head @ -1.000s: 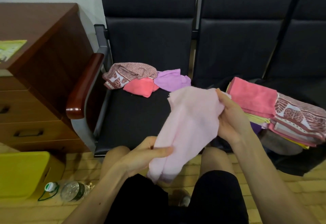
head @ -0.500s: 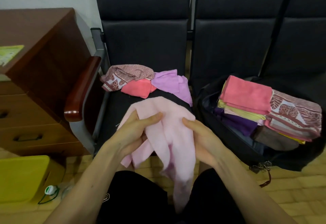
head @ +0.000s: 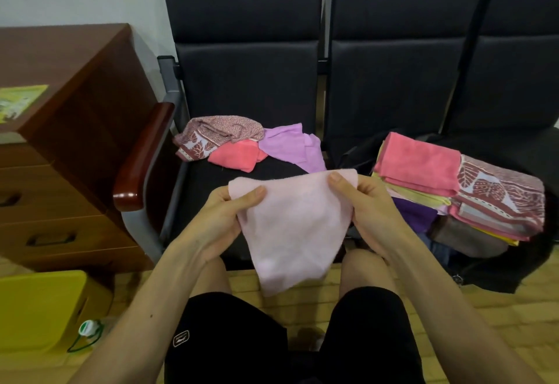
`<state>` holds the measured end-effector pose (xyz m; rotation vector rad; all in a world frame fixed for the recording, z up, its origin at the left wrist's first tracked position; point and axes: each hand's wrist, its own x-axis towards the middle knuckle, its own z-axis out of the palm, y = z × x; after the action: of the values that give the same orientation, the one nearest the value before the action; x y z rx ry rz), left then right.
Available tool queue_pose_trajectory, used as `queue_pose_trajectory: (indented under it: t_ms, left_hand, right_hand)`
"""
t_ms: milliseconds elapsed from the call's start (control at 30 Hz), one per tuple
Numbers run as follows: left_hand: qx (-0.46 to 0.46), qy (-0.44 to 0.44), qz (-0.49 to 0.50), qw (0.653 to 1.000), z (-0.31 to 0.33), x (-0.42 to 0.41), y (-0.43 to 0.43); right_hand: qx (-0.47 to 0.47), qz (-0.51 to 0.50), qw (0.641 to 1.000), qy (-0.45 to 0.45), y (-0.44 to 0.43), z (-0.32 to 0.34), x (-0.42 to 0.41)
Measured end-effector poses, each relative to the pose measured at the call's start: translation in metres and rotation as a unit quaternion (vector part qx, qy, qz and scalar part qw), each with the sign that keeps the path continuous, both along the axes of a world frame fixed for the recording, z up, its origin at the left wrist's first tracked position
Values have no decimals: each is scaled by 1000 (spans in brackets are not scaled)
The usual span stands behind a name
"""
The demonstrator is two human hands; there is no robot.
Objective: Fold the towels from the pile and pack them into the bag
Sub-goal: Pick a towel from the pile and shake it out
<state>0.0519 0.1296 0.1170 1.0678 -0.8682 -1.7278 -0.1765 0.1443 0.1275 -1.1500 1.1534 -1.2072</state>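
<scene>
Standing at the far left is a brown wooden desk with drawers [head: 75, 111], with a yellow plastic box [head: 39, 308] on the floor below it. Just right of the desk, a dark red wooden armrest [head: 142, 157] borders a black padded seat [head: 205, 190]. At the back of that seat lies the pile of loose towels [head: 242, 145]: a crumpled maroon leaf-print one, a coral one and a lilac one, all touching. In front of the seat, the left forearm rises from the lower edge and slants up to the right. The left hand [head: 220, 217] is turned palm inward, its thumb laid over the front of a pale pink terry towel [head: 293, 226] near the upper left corner. Its curled fingers go behind the cloth, so it pinches that corner. The towel is held in the air above the knees, its top edge stretched almost level between the two hands and the rest hanging to a narrow, rounded bottom. The right hand [head: 372, 211] mirrors the left, thumb pressed on the upper right corner, fingers curled behind, forearm slanting up to the left. Further right, a black fabric bag [head: 499, 275] lies open at the next seat, holding a stack of folded towels [head: 420, 163] with a coral one and a leaf-print one on top.
</scene>
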Motion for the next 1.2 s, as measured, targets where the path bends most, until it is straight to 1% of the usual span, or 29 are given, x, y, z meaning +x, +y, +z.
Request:
queue_pose_trajectory:
  t_ms: [67,100,300,433,600,700,833,967,1033,1133,1200]
  left_hand:
    - [-9,8,31,999,-1,1,-3]
    - [-13,9,46,999,-1,2,-5]
    - [-35,18,112,993,9,6,-11]
    - [-61,-5,98,993,17,11,-11]
    - [-118,-53,55,990,20,22,-11]
    - [-143,-91,64,984,17,23,-11]
    - [-165,-120,93,974,14,19,-10]
    - [-208,-144,115,961,13,15,-10]
    - [-236,-169,134,947,12,14,-10]
    - [-282,-209,167,921,11,13,-11]
    - [-303,-214,175,912,13,11,-11]
  right_hand:
    - [-37,-6,998,55,-2,3,-3]
    - [-46,-7,997,66,-3,3,-4]
    - [-83,-4,994,76,-10,8,-3]
    - [-112,-16,988,106,-15,10,-2]
    - [-133,-39,982,130,-17,12,-2]
    - [-145,-40,977,150,-18,12,-2]
    - [-168,-58,968,176,-19,9,-3]
    - [-175,-104,943,262,-27,-1,-12]
    - [-186,-116,941,257,-25,2,-13]
    - [-195,-94,955,205,-19,7,-11]
    - [-189,-84,960,187,-16,10,-10]
